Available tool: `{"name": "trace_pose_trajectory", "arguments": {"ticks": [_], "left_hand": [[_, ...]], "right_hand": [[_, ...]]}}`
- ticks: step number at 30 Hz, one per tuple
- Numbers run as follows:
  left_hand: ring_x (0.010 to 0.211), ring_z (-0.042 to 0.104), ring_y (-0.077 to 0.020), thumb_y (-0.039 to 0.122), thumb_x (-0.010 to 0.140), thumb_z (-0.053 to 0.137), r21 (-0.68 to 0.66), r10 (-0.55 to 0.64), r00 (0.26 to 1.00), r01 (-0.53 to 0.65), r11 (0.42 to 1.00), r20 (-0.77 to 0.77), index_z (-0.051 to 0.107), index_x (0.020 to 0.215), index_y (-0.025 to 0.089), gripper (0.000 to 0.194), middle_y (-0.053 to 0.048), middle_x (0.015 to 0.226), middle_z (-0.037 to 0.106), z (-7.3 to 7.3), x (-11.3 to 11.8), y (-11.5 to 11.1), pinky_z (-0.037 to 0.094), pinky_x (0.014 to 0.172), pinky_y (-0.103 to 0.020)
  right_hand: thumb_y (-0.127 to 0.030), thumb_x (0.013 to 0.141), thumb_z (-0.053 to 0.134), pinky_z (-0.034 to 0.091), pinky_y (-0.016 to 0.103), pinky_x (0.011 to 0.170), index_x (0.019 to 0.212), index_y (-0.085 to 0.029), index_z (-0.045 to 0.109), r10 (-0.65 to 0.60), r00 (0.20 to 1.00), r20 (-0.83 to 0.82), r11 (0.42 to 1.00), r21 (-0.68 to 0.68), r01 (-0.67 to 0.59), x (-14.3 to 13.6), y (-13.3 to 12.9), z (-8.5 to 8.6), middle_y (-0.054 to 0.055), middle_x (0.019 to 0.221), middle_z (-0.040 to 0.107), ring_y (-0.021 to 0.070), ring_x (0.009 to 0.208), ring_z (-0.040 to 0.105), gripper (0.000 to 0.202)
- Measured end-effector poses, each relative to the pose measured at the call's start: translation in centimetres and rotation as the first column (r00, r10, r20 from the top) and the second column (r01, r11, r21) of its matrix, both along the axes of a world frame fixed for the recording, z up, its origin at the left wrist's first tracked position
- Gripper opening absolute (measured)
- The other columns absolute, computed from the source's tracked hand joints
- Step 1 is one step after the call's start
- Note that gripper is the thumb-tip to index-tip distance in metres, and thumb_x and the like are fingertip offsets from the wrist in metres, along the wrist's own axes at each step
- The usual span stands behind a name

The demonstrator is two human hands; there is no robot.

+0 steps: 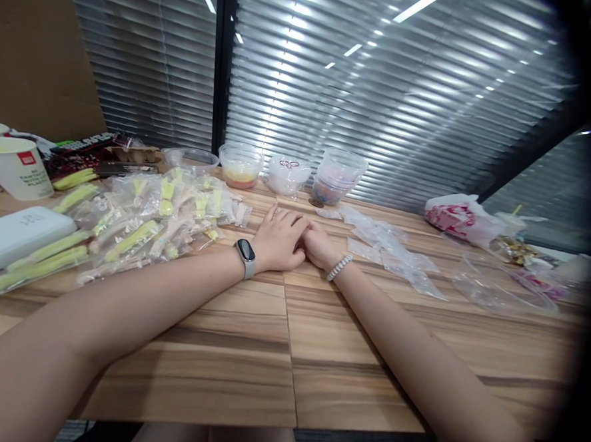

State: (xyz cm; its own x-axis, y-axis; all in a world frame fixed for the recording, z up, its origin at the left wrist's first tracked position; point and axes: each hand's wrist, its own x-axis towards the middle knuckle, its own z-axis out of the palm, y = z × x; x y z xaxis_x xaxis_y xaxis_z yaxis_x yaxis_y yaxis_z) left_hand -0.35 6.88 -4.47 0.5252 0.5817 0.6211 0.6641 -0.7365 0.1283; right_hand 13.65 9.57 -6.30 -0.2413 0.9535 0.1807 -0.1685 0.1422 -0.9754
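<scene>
My left hand [279, 240] rests on the wooden table [247, 351], its fingers folded over those of my right hand [320, 244]. The two hands touch, and the right fingers are mostly hidden beneath the left. A grey-banded watch [246, 254] is on my left wrist, and a beaded bracelet [340, 267] circles my right wrist. Close to the left hand lies a heap of small clear bags [166, 206] with yellow and pale pieces inside. To the right of my right hand, flattened clear plastic bags [394, 247] are spread on the table.
Behind the hands stand a tub with yellow and orange contents [240, 167], a wrapped white bowl [288, 175] and stacked clear tubs [337, 177]. Paper cups [21, 167] and a white case [17, 237] are at left. A pink-and-white bag [458, 217] lies at right, before the window blinds.
</scene>
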Motion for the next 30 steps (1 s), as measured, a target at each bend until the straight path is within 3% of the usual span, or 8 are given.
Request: {"name": "trace_pose_trajectory", "arguments": {"ticks": [3, 6, 9, 13, 22, 26, 30], "left_hand": [[0.117, 0.045, -0.0311, 0.035, 0.073, 0.068, -0.006, -0.019, 1.0, 0.019, 1.0, 0.003, 0.051, 0.123, 0.02, 0.054, -0.01, 0.122, 0.054, 0.0, -0.1, 0.0, 0.019, 0.115, -0.053], [0.118, 0.045, -0.0305, 0.043, 0.075, 0.07, -0.018, -0.037, 0.999, 0.037, 0.999, 0.008, 0.051, 0.122, 0.021, 0.055, -0.01, 0.122, 0.054, 0.2, -0.2, 0.0, 0.019, 0.116, -0.052], [0.117, 0.046, -0.0296, 0.047, 0.076, 0.071, -0.021, -0.047, 0.999, 0.047, 0.999, 0.021, 0.051, 0.12, 0.021, 0.055, -0.01, 0.121, 0.054, 0.3, -0.2, 0.0, 0.018, 0.116, -0.052], [0.118, 0.046, -0.0294, 0.048, 0.078, 0.07, -0.028, -0.049, 0.998, 0.05, 0.998, 0.032, 0.051, 0.12, 0.021, 0.054, -0.009, 0.121, 0.054, 0.4, -0.1, -0.1, 0.018, 0.116, -0.052], [0.116, 0.046, -0.0289, 0.039, 0.077, 0.071, -0.039, -0.085, 0.994, 0.087, 0.995, 0.063, 0.051, 0.12, 0.022, 0.051, -0.008, 0.12, 0.056, 0.5, -0.3, 0.1, 0.024, 0.113, -0.049], [0.115, 0.047, -0.0284, 0.033, 0.076, 0.069, -0.054, -0.076, 0.994, 0.08, 0.995, 0.072, 0.052, 0.121, 0.022, 0.049, -0.007, 0.119, 0.056, 0.4, -0.4, 0.3, 0.029, 0.11, -0.047], [0.115, 0.048, -0.0296, 0.032, 0.077, 0.067, -0.068, -0.071, 0.995, 0.076, 0.995, 0.072, 0.053, 0.122, 0.021, 0.048, -0.009, 0.12, 0.055, 0.3, -0.3, 0.4, 0.031, 0.108, -0.048]], "right_hand": [[-0.021, 0.067, 0.065, 0.049, 0.027, 0.06, 0.091, -0.015, 0.065, 0.029, 0.999, 0.024, 0.999, -0.024, -0.028, 0.1, -0.1, -0.1, 0.006, 0.087, 0.066, 0.0197, 0.075, 0.061, 0.025], [-0.024, 0.066, 0.068, 0.046, 0.025, 0.055, 0.087, -0.015, 0.065, -0.007, 1.0, 0.025, 0.999, -0.033, 0.008, 0.2, 0.1, -0.2, 0.005, 0.083, 0.065, 0.0187, 0.072, 0.06, 0.022], [-0.021, 0.063, 0.069, 0.049, 0.027, 0.062, 0.08, -0.017, 0.064, -0.004, 1.0, 0.01, 1.0, 0.003, 0.004, 0.2, 0.2, -0.2, 0.006, 0.088, 0.066, 0.0213, 0.083, 0.061, 0.019], [-0.02, 0.068, 0.069, 0.053, 0.033, 0.073, 0.088, -0.017, 0.066, 0.048, 0.999, 0.001, 0.999, 0.013, -0.048, 0.1, 0.0, 0.0, 0.007, 0.095, 0.067, 0.0245, 0.091, 0.062, 0.021], [-0.017, 0.064, 0.068, 0.046, 0.023, 0.056, 0.08, -0.016, 0.065, 0.002, 1.0, -0.013, 1.0, -0.016, -0.002, 0.2, 0.3, 0.0, 0.001, 0.074, 0.064, 0.0149, 0.064, 0.056, 0.016], [-0.01, 0.057, 0.063, 0.052, 0.027, 0.068, 0.087, -0.016, 0.066, 0.044, 0.987, -0.151, 0.996, -0.068, -0.055, 0.7, 0.9, -0.1, 0.003, 0.088, 0.067, 0.0189, 0.079, 0.062, 0.031], [-0.008, 0.056, 0.062, 0.054, 0.032, 0.076, 0.096, -0.015, 0.066, 0.107, 0.979, -0.175, 0.989, -0.079, -0.122, 1.2, 1.5, -0.3, 0.007, 0.099, 0.068, 0.0239, 0.09, 0.064, 0.041]]}}
